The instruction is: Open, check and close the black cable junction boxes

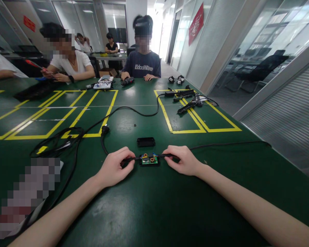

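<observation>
Pinching cords (137,159) at both ends of an open box (149,161), the left hand (117,166) and right hand (183,160) sat well inside the table (154,212)'s right edge, open room nearer, lid (146,141) just beyond.

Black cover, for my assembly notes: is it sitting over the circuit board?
No, the black cover lies on the table beyond the exposed circuit board.

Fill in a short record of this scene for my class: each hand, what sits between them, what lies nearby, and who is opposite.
Left hand: pinching the left cable
Right hand: pinching the right cable
Between hands: open black case, green circuit board showing inside
Just beyond: black cover, apart from the case
Left side: plug and coiled cord on the green table
Opposite: person in a dark T-shirt, one hand at a black object
</observation>
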